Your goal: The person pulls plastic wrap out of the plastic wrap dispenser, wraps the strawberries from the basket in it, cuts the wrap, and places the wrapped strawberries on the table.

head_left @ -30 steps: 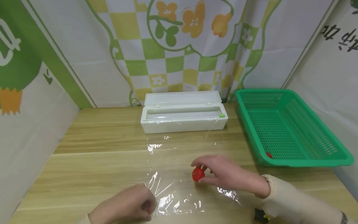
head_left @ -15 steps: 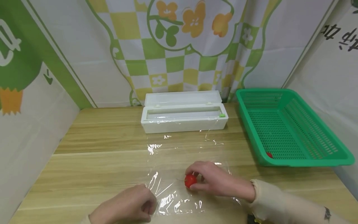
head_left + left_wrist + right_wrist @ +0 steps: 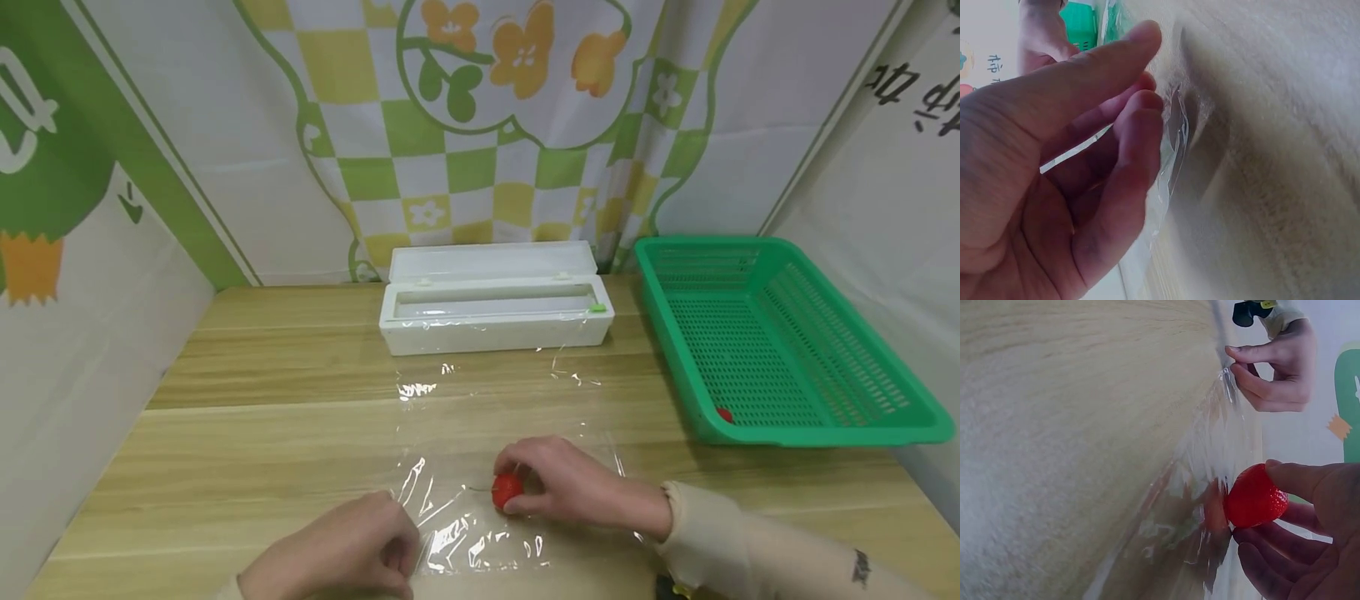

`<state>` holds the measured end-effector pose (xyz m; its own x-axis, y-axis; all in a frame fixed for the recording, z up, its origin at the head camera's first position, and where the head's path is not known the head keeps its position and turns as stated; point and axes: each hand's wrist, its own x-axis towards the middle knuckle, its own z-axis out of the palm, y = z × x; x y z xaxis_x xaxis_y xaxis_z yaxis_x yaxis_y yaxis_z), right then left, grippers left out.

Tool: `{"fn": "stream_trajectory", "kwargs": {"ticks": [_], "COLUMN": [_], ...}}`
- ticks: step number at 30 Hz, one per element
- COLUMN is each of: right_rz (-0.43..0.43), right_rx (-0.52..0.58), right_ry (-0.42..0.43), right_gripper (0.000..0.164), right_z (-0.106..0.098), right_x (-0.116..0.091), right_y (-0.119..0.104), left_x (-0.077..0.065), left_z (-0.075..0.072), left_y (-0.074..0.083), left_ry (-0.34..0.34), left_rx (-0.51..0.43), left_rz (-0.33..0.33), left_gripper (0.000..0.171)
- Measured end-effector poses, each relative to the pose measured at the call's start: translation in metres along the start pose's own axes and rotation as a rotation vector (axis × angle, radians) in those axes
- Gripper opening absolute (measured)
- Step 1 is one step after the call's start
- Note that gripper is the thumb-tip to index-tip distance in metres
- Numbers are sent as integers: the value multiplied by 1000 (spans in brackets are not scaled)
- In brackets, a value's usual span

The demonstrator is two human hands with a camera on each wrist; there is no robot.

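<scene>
A sheet of clear plastic wrap (image 3: 502,417) lies on the table, running from the white box toward me. Above its near part, my right hand (image 3: 562,487) holds a small red fruit (image 3: 506,493) with a thin stem pointing left. Thumb and fingertips grip the fruit (image 3: 1255,497) from the side in the right wrist view; it sits close against the wrap, and I cannot tell whether it touches. At the wrap's near left edge, my left hand (image 3: 348,546) has its fingers curled, pinching the film, which creases outward from there. The left wrist view shows crumpled film (image 3: 1175,144) by those fingertips.
A white wrap dispenser box (image 3: 495,329) with its lid raised stands at the back, a green slider (image 3: 597,307) on its right end. To the right is a green basket (image 3: 750,435) with another red item (image 3: 724,414) in its near left corner. Patterned cloth (image 3: 465,171) hangs behind.
My right hand has brought the red fruit left and nearer to me over the wrap, slowing in the last half second. The left hand stays in place.
</scene>
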<state>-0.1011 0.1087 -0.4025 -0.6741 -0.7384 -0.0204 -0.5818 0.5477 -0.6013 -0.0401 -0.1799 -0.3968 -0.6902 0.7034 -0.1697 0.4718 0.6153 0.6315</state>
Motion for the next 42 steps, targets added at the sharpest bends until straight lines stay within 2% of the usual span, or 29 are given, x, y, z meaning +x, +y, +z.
{"fn": "stream_trajectory", "kwargs": {"ticks": [8,15,22,25,28,33,36,42], "right_rz": [18,29,29,21,20,-7,-31,-65], "right_rx": [-12,-9,-49,-55,-41,-28,-31,-19], "right_ry": [5,5,6,10,6,-3,-4,-34], "right_gripper": [29,31,31,31,30,21,18,21], "right_z": [1,1,2,3,3,2,1,-2], "right_x": [1,1,1,1,2,3,3,3], "right_y": [2,3,4,5,5,8,10,13], "left_x": [10,14,13,13,13,15,16,17], "left_z": [1,2,1,0,-1,-4,-6,-10], "left_y": [1,3,2,3,3,-1,-2,-2], "left_ry": [15,-25,-18,-17,-7,50,87,156], "left_rx": [129,110,141,138,140,172,108,-176], "left_rz": [37,14,61,61,53,118,116,63], "left_gripper": [30,27,23,20,19,13,9,6]}}
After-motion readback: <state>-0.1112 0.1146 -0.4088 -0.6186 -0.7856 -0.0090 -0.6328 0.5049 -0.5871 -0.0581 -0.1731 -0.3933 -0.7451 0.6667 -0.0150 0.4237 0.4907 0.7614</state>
